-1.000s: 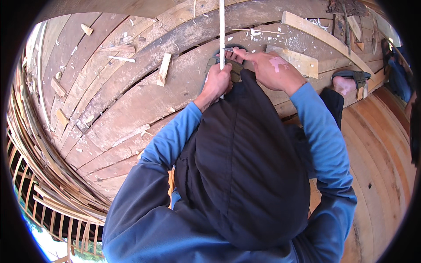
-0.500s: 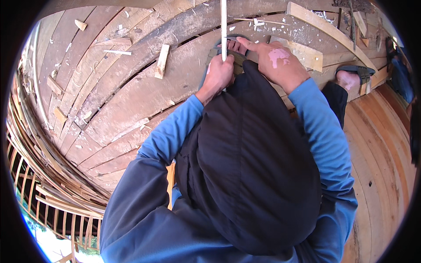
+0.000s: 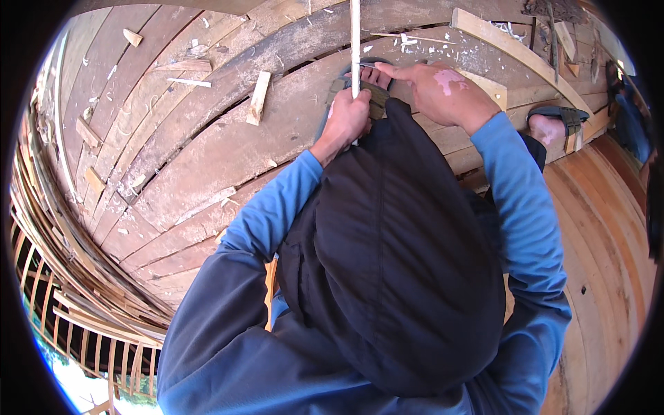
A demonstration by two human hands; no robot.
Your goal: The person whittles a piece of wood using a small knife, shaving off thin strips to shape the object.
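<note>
My left hand (image 3: 349, 116) is closed round the lower part of a long, thin, pale wooden strip (image 3: 355, 41), which runs upward out of the top of the view. Just above it, my right hand (image 3: 443, 93) is closed on a knife (image 3: 366, 65). Only a little of its thin blade shows, lying against the strip; the handle is hidden in my fist. My right index finger stretches along the blade toward the strip. Under my hands is my sandaled foot (image 3: 377, 74), close to my dark-trousered knee (image 3: 408, 228).
Curved wooden planks (image 3: 228, 152) form the floor, littered with pale shavings and offcuts such as a short wood block (image 3: 259, 98). A long curved batten (image 3: 519, 55) lies at the upper right, near another sandal (image 3: 560, 117). Bundled wooden strips (image 3: 76, 256) curve along the left.
My right hand and forearm have shifted a little to the right, with the blade still at the strip. My left hand keeps its grip in nearly the same place.
</note>
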